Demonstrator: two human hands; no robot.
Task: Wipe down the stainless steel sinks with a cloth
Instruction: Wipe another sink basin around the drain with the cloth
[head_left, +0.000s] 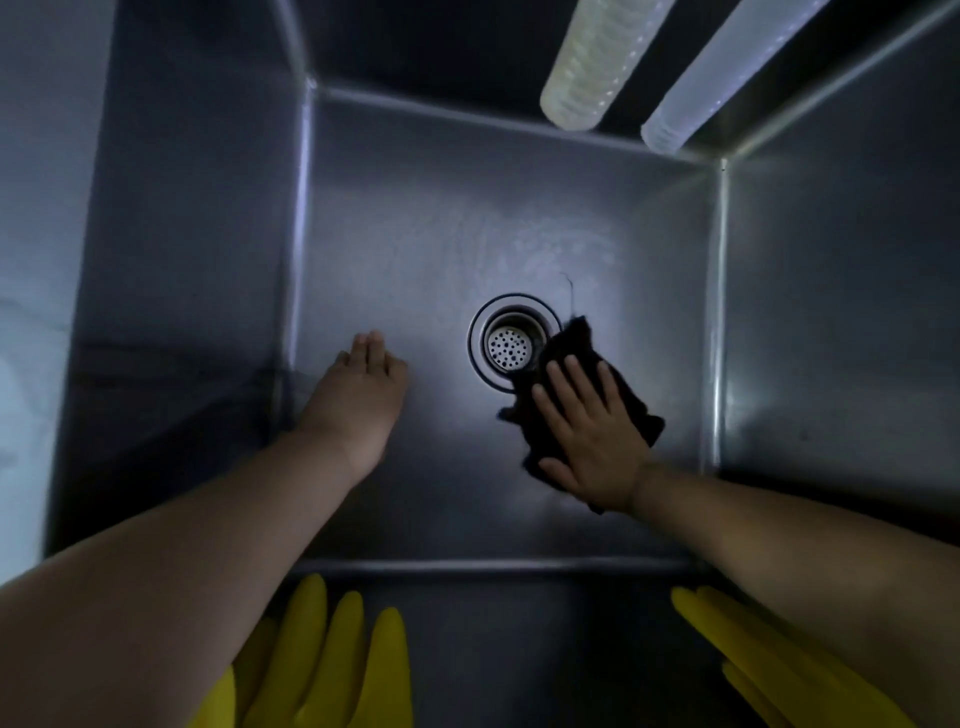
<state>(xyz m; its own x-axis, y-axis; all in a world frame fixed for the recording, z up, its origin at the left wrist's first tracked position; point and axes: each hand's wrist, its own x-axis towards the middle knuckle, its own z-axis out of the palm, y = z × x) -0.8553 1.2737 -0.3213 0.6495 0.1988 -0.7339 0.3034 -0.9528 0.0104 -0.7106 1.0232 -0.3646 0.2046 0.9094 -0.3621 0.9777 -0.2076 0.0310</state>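
The right hand (589, 431) is pressing flat, fingers straight, on the dark cloth (631, 400) beside the drain (511, 343), wiping the sink (415, 249) floor. The left hand (358, 389) is resting open nearby. Next, probably, sweeping toward the corners and walls.

- sink (415, 249): deep stainless basin, floor wet and streaked, round strainer drain (511, 343) right of centre
- cloth (618, 395): dark, flat on floor, overlapping drain's right rim
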